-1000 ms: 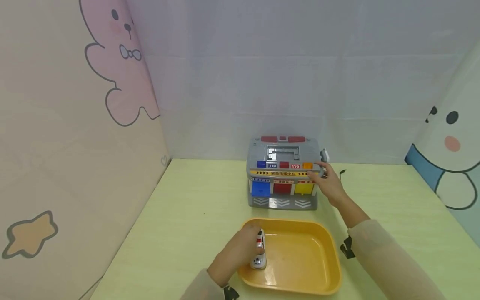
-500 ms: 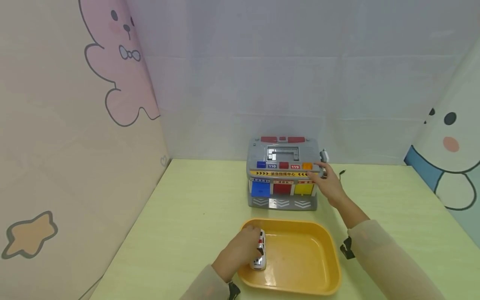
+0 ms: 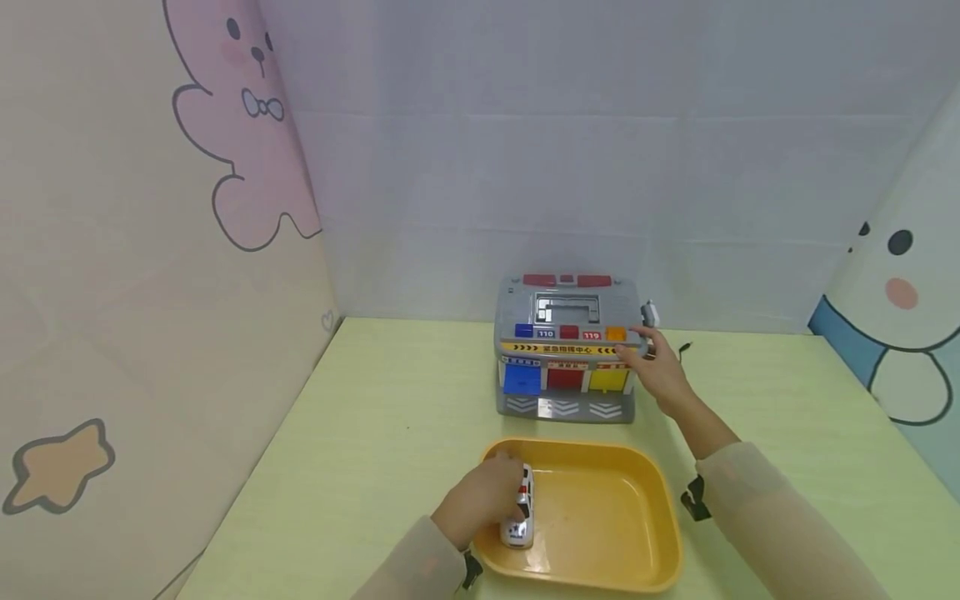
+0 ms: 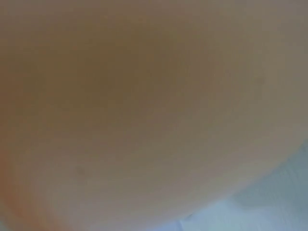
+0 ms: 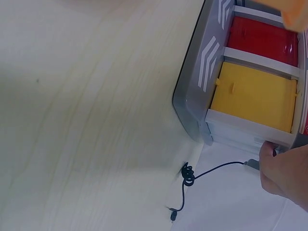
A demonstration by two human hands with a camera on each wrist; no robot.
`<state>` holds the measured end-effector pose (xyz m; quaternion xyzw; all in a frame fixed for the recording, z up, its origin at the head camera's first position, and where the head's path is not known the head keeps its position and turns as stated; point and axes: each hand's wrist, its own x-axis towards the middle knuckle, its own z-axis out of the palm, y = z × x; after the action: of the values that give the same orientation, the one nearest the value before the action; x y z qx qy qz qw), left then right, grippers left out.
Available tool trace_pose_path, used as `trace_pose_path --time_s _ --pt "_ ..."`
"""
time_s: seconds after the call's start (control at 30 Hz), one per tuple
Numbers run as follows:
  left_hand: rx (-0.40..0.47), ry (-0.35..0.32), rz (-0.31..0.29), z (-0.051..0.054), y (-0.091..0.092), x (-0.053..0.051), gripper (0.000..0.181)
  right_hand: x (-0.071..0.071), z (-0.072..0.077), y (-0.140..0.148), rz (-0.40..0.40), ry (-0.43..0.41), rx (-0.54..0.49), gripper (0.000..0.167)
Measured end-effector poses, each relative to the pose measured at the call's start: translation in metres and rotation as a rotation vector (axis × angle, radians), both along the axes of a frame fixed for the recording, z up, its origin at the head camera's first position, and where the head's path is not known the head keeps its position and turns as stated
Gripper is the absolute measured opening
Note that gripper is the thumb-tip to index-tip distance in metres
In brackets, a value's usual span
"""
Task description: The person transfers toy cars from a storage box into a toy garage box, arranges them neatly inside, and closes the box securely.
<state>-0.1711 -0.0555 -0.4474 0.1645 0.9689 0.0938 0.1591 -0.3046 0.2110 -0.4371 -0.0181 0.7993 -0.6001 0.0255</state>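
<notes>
In the head view my left hand point(image 3: 489, 497) grips a white toy police car point(image 3: 517, 533) from above, over the left side of a yellow tray point(image 3: 660, 500). The hand covers much of the car. My right hand point(image 3: 660, 373) holds the right end of a grey toy emergency station point(image 3: 566, 410), near its roof edge. The right wrist view shows fingers point(image 5: 279, 171) at the station's side, beside the yellow door point(image 5: 255, 96) and red door point(image 5: 264, 41). A blue door point(image 3: 522, 380) stands raised at the left. Blurred skin fills most of the left wrist view.
A black cord point(image 5: 188, 174) runs from the station's right side onto the table point(image 3: 375, 450). White fabric point(image 3: 480, 175) hangs behind the station. Printed panels with cartoon figures point(image 3: 247, 200) flank the table.
My left hand and the police car have shifted slightly towards me, within the tray area. My right hand stays at the station's right end.
</notes>
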Motion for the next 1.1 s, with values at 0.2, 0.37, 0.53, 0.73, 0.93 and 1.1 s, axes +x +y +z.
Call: trace_pose_path --time_s 0.2,0.37,0.53,0.73,0.93,1.1 --pt "-0.037 -0.046 -0.023 0.0025 0.0006 -0.0019 0.041 0.0008 -0.0025 0.0008 -0.012 -0.007 0.015 0.073" --pt "-0.013 -0.082 -0.016 0.0027 0.0003 -0.0036 0.048 0.0009 -0.0029 0.0004 -0.022 -0.011 0.022 0.073" --pt "0.08 -0.127 0.022 0.0032 -0.0018 -0.0028 0.062 0.0015 -0.0021 -0.0001 -0.013 -0.002 0.014 0.073" --pt "0.206 -0.191 0.112 0.0005 -0.003 -0.0015 0.065 0.0007 -0.0005 0.0003 -0.001 0.006 0.016 0.074" --pt "0.308 -0.232 0.181 -0.0002 -0.0032 -0.0017 0.075 0.0021 0.0037 0.0001 -0.019 -0.003 0.034 0.074" --pt "0.374 -0.233 0.167 -0.0038 -0.0053 -0.0021 0.074 0.0016 0.0033 -0.0006 -0.022 -0.01 0.035 0.074"
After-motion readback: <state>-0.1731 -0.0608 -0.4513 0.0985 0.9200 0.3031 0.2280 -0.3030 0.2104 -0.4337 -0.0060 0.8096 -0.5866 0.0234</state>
